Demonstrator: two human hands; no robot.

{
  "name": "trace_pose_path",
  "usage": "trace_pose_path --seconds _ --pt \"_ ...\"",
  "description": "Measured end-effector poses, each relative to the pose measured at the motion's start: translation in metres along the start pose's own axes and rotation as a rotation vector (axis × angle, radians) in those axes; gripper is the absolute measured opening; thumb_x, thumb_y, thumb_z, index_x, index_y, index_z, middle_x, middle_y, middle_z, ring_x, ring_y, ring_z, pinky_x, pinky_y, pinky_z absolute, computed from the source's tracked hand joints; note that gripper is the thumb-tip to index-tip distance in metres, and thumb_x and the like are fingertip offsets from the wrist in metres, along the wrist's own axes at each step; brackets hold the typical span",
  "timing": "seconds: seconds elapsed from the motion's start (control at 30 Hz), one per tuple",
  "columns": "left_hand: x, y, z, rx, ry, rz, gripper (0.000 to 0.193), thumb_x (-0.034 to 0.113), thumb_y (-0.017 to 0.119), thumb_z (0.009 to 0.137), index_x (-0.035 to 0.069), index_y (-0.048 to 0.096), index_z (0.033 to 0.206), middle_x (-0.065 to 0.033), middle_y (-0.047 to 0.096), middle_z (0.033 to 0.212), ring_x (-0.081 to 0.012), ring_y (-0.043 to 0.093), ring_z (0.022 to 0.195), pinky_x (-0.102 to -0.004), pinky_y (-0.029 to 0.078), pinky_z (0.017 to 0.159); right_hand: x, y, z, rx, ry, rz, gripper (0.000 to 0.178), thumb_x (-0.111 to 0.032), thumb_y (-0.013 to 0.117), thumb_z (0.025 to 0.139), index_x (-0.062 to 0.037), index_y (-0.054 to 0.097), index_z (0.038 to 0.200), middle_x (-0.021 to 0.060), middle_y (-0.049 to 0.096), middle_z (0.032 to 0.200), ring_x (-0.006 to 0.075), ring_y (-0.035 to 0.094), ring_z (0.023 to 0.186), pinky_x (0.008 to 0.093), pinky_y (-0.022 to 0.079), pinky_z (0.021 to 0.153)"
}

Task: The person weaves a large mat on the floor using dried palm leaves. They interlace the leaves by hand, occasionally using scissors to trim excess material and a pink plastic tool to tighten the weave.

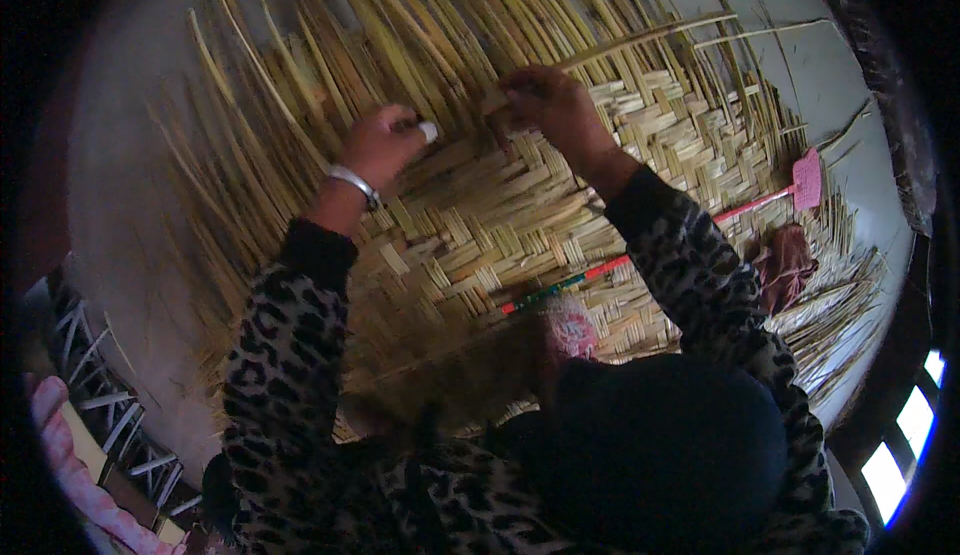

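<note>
A partly woven mat (480, 245) of pale, flat plant strips lies before me. Its far side fans out into long loose strips (400, 25). Above the left part of the weave is my left hand (385, 147), fingers curled in, with a silvery bracelet on the wrist. Something small and white shows at its thumb; whether it grips anything is hidden. My right hand (557, 115) is closed at the far edge of the weave, pinching a wide flat strip (650, 37) that slants off to the right. Its fingertips are dark and partly hidden.
A pink fly swatter (806, 180) with a striped handle lies across the mat, under my right forearm. Near it is a crumpled brown cloth (786, 267). Pale floor (120, 185) surrounds the mat. A metal-framed rack (120, 415) and pink fabric (75, 455) stand at the lower left.
</note>
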State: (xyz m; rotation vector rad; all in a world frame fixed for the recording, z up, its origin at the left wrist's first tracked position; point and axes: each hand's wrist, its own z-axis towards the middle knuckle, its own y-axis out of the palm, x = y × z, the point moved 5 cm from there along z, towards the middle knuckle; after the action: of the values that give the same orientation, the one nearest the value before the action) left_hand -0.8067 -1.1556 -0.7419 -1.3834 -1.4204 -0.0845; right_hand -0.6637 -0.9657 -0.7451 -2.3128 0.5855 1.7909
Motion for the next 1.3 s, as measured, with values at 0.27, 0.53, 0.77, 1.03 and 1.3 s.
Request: trace_pose_path --seconds 0.27,0.53,0.77,1.03,1.3 --pt "0.008 0.002 -0.004 -0.121 -0.060 -0.211 0.043 0.040 0.074 0.076 0.000 0.069 0.091 -0.0040 0.064 0.075 -0.0157 0.057 0.070 -0.0310 0.047 0.069 -0.032 0.018 0.005 -0.178 -0.086 -0.098 0.037 -0.017 0.059 0.092 -0.0002 0.054 0.125 0.0084 0.064 0.106 0.0158 0.060 0.100 0.0293 0.048 0.087" --pt "0.011 0.000 -0.010 -0.033 -0.070 -0.428 0.035 0.027 0.073 0.079 -0.003 0.066 0.096 -0.0070 0.067 0.080 -0.0141 0.062 0.075 -0.0294 0.049 0.069 -0.041 0.053 0.032 -0.272 -0.014 -0.235 0.059 -0.018 0.064 0.088 -0.0045 0.040 0.139 0.0144 0.063 0.114 0.0195 0.059 0.106 0.0323 0.047 0.091" --pt "0.005 -0.002 -0.006 -0.061 -0.102 -0.180 0.029 0.019 0.070 0.081 -0.002 0.064 0.100 -0.0071 0.067 0.085 -0.0136 0.063 0.076 -0.0293 0.050 0.067 -0.034 0.051 0.025 -0.241 0.034 -0.178 0.055 -0.017 0.066 0.087 -0.0004 0.044 0.135 0.0145 0.061 0.118 0.0201 0.060 0.106 0.0321 0.047 0.090" --pt "0.006 -0.004 -0.010 -0.052 -0.072 -0.170 0.037 0.024 0.071 0.079 0.001 0.065 0.107 -0.0096 0.068 0.091 -0.0190 0.063 0.078 -0.0331 0.050 0.071 -0.041 0.023 0.041 -0.154 0.013 -0.149 0.040 -0.021 0.065 0.088 0.0026 0.056 0.120 0.0104 0.062 0.110 0.0170 0.061 0.099 0.0314 0.050 0.084" --pt "0.005 0.017 -0.016 -0.026 0.019 -0.019 0.030 0.022 0.066 0.082 0.003 0.066 0.105 -0.0155 0.069 0.096 -0.0295 0.066 0.091 -0.0391 0.051 0.078 -0.006 0.003 -0.017 0.199 -0.028 -0.473 0.024 -0.016 0.064 0.087 -0.0017 0.064 0.106 0.0118 0.070 0.083 0.0161 0.067 0.069 0.0302 0.053 0.062"
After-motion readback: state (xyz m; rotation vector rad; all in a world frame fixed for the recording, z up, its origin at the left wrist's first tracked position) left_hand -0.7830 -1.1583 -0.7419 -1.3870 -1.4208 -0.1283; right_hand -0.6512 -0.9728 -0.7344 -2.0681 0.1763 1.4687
